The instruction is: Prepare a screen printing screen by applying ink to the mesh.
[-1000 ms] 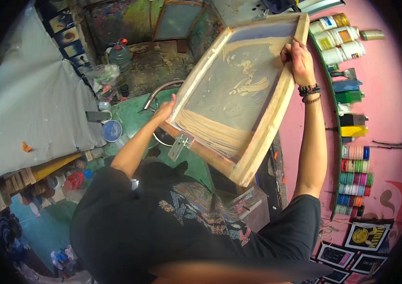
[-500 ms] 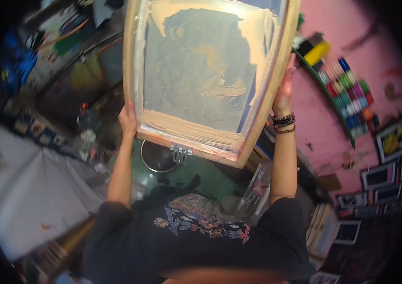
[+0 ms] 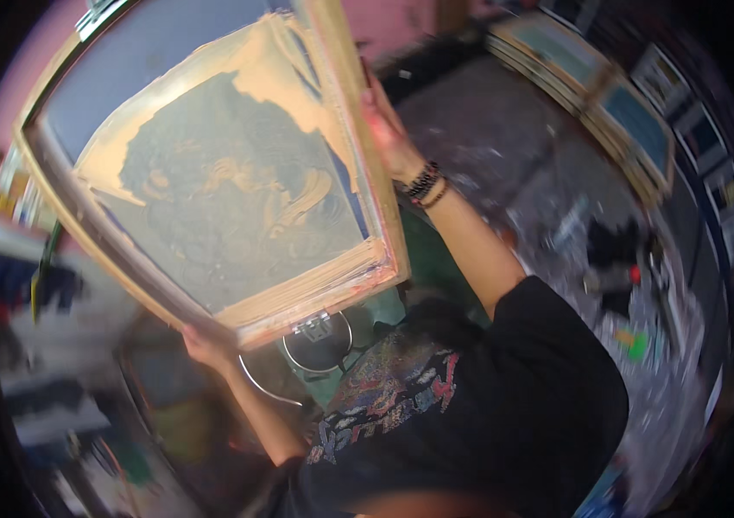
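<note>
Since the earlier frames the view has swung: the pink wall with paint bottles has gone from 3 o'clock, and a speckled floor now fills that side. One wooden screen-printing frame is held up, tilted, filling the upper left from 9 to 12 o'clock; it sits higher and closer than before. Left hand is clamped on its lower edge at 7 o'clock, beside one metal clamp. Right hand grips the right rail at 1 o'clock; beaded bracelets at the wrist. Stacked frames lean well apart at 2 o'clock, count unclear through blur. Open floor lies between.
</note>
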`<state>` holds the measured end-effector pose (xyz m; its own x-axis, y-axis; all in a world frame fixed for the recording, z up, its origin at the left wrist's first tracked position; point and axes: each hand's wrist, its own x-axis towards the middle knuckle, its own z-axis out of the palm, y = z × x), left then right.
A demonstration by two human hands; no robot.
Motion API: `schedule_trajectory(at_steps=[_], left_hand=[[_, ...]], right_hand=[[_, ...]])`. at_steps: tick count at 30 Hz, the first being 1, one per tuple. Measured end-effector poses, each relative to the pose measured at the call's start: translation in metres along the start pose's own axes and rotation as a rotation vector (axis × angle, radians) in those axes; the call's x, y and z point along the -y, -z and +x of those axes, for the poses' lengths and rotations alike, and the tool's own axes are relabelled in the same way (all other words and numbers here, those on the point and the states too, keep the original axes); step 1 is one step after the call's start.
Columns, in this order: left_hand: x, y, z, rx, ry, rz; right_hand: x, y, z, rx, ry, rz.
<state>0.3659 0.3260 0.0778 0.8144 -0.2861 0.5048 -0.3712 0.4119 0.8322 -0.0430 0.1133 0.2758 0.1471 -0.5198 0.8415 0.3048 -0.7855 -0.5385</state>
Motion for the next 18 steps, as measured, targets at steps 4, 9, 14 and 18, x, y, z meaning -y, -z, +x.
schedule_trajectory(at_steps=[4,9,14,18], left_hand=[[-0.046,-0.011,0.016,0.179,-0.073,0.006],[-0.095,-0.081,0.008,0.434,-0.095,0.069],[-0.113,-0.166,0.032,0.616,-0.048,0.117],[-0.104,-0.218,0.057,0.816,-0.064,0.273]], right_hand=[[0.084,0.018,-0.047,-0.243,-0.037,-0.141],[0.08,0.084,-0.076,-0.494,-0.101,-0.279],[0.031,0.12,-0.082,-0.641,-0.146,-0.356],[0.001,0.139,-0.094,-0.739,-0.281,-0.572]])
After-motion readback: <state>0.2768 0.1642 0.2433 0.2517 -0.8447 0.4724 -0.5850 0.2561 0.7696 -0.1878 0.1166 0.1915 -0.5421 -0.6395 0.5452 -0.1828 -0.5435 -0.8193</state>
